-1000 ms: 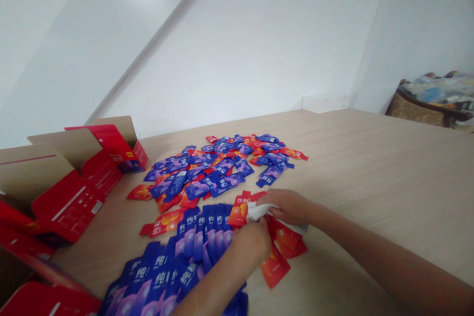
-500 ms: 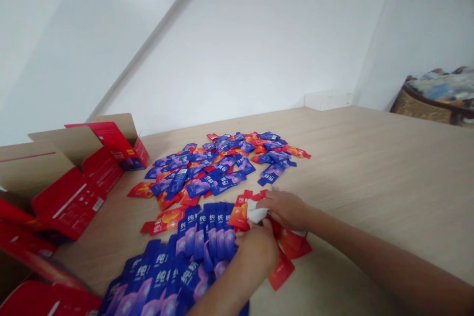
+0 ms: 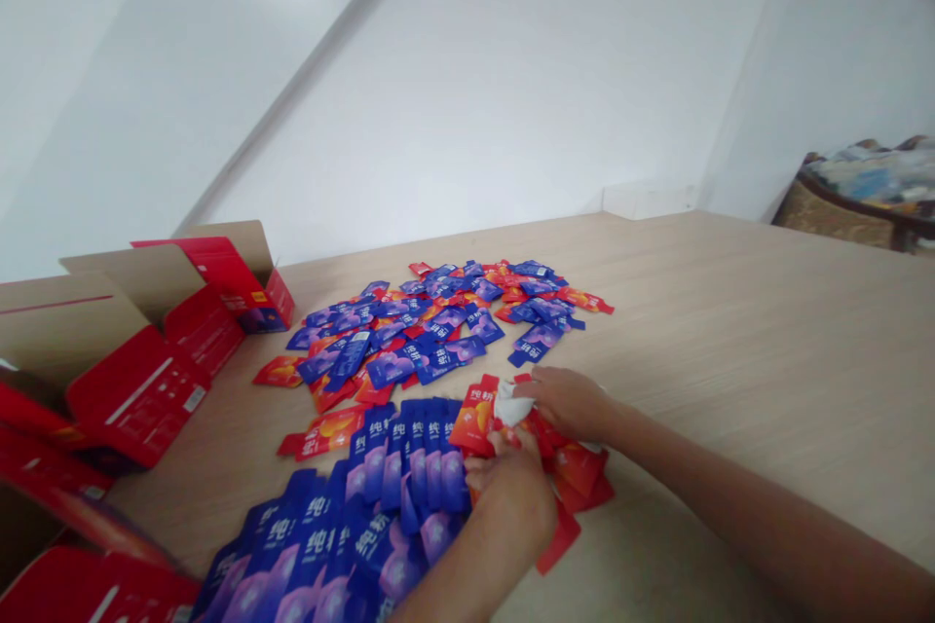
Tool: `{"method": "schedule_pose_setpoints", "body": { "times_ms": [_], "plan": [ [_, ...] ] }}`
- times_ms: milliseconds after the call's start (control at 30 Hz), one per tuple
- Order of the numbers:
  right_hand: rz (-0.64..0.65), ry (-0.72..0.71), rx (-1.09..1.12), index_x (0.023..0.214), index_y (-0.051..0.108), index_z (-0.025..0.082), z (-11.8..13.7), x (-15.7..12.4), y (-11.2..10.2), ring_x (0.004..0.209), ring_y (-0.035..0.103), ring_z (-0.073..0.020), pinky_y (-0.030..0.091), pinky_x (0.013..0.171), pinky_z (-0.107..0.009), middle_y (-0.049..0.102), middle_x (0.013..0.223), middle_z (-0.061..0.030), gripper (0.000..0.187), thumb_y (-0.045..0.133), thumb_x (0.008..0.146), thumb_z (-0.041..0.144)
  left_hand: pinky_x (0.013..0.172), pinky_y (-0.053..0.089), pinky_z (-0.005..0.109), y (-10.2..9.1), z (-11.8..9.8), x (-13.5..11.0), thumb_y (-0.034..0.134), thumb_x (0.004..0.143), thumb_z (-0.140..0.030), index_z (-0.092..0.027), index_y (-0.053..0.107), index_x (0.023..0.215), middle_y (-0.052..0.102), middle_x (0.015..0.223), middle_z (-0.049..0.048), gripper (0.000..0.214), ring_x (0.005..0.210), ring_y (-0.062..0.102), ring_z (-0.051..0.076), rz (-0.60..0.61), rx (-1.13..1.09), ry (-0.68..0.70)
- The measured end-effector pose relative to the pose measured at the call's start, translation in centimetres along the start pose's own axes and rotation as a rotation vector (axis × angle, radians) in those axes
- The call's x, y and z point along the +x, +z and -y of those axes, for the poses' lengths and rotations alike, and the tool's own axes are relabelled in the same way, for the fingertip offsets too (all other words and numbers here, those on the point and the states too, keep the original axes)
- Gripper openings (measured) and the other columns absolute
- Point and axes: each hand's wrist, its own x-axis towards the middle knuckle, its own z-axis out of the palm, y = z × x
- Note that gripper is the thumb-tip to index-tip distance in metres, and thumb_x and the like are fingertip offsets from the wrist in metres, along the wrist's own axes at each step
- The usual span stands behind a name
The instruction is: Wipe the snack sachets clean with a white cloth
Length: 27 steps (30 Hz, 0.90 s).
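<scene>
My right hand [image 3: 574, 401] is closed, its fingertips pinching a crumpled white piece [image 3: 513, 405] that looks like cloth or tissue. Just below it is my left hand [image 3: 515, 482], fingers bent around the edge of a red sachet; the grip is partly hidden. An upright-printed red sachet [image 3: 474, 417] lies just left of the white piece. More red sachets [image 3: 580, 472] are fanned out under and beside my hands. Left of my left hand, overlapping rows of purple sachets [image 3: 413, 453] lie face up, with a larger spread of purple sachets [image 3: 292, 555] nearer me.
A loose heap of mixed purple and red sachets [image 3: 438, 321] covers the table's middle. Several open red cartons [image 3: 146, 399] line the left side. A white block [image 3: 649, 201] stands by the wall at the back. A patterned chair [image 3: 833, 209] shows at far right.
My right hand has shifted slightly, drawing the white piece a little up and right. My left hand's fingers have moved up onto the red sachets. The heap and cartons stay put.
</scene>
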Motion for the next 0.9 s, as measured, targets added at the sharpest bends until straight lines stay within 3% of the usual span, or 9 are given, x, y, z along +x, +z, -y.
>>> {"method": "schedule_pose_setpoints", "body": {
  "times_ms": [100,167,333,400,500,633,700,733,900],
  "plan": [
    [-0.017,0.114,-0.054,0.111,0.058,0.025,-1.3,0.4,0.2,0.085,0.054,-0.0211,0.04,0.072,-0.031,0.057,0.094,-0.0086,0.034,0.041,0.083,0.017,0.066,0.047,0.051,-0.1,-0.5,0.1,0.042,0.079,-0.011,-0.026,0.037,0.135,0.032,0.143,0.0197,0.059,0.102,0.052,0.046,0.03,-0.01,-0.138],
    [-0.055,0.12,-0.048,0.113,0.056,0.026,-1.4,0.0,-0.1,0.086,0.054,-0.0212,0.04,0.073,-0.031,0.056,0.096,-0.0085,0.035,0.042,0.083,0.017,0.068,0.046,0.049,-0.2,-0.6,0.2,0.045,0.077,-0.011,-0.028,0.036,0.136,0.03,0.144,0.0172,0.061,0.105,0.051,0.045,0.042,-0.017,-0.159],
    [-0.059,-0.082,0.103,0.115,0.055,0.029,-0.2,-1.5,-0.2,0.088,0.053,-0.0193,0.04,0.075,-0.029,0.057,0.097,-0.0054,0.035,0.043,0.083,0.018,0.069,0.046,0.052,-0.2,-0.7,0.3,0.045,0.08,-0.015,-0.031,0.041,0.132,0.031,0.144,0.0156,0.055,0.106,0.051,0.045,0.058,-0.022,-0.163],
    [-0.041,-0.08,0.114,0.116,0.055,0.028,-0.4,-1.5,0.3,0.088,0.053,-0.0189,0.04,0.076,-0.029,0.058,0.098,-0.0057,0.036,0.042,0.083,0.017,0.069,0.046,0.053,-0.3,-0.7,0.3,0.047,0.079,-0.016,-0.032,0.041,0.133,0.031,0.144,0.0159,0.056,0.106,0.05,0.046,0.059,-0.021,-0.167],
    [-0.031,0.067,0.035,0.118,0.055,0.026,-2.3,-1.1,1.1,0.089,0.054,-0.0209,0.041,0.077,-0.032,0.058,0.098,-0.0079,0.038,0.044,0.083,0.019,0.07,0.046,0.052,-0.2,-0.6,0.1,0.046,0.079,-0.014,-0.031,0.035,0.136,0.031,0.144,0.0174,0.06,0.107,0.05,0.046,0.049,-0.012,-0.172],
    [-0.092,0.08,0.048,0.121,0.052,0.027,-6.3,-0.2,1.3,0.106,0.05,-0.0233,0.038,0.087,-0.036,0.056,0.115,-0.0073,0.038,0.045,0.086,0.04,0.069,0.048,0.049,0.0,-0.4,0.5,0.051,0.076,-0.011,-0.029,0.034,0.137,0.033,0.142,0.0189,0.066,0.106,0.051,0.045,0.056,0.003,-0.169],
    [-0.17,0.231,0.02,0.121,0.051,0.027,-8.7,0.7,1.0,0.109,0.049,-0.0204,0.036,0.09,-0.032,0.055,0.119,-0.0059,0.038,0.04,0.089,0.043,0.067,0.049,0.049,0.0,-0.6,1.0,0.049,0.077,-0.012,-0.027,0.035,0.137,0.039,0.138,0.0208,0.063,0.103,0.054,0.044,0.078,0.009,-0.178],
    [-0.187,0.392,-0.031,0.119,0.052,0.027,-10.0,1.2,0.9,0.108,0.05,-0.019,0.037,0.089,-0.03,0.056,0.118,-0.0056,0.036,0.037,0.091,0.044,0.066,0.049,0.05,0.0,-0.7,1.2,0.048,0.078,-0.013,-0.026,0.036,0.137,0.042,0.136,0.0215,0.061,0.101,0.054,0.044,0.089,0.013,-0.185],
    [-0.178,0.753,-0.113,0.114,0.053,0.011,-17.2,3.9,0.7,0.103,0.052,-0.0311,0.039,0.082,-0.045,0.055,0.11,-0.0217,0.04,0.037,0.09,0.039,0.066,0.05,0.052,-0.2,-1.0,1.4,0.046,0.079,-0.01,-0.025,0.039,0.135,0.042,0.136,0.0215,0.059,0.098,0.056,0.044,0.101,0.016,-0.184]
  ]
}}
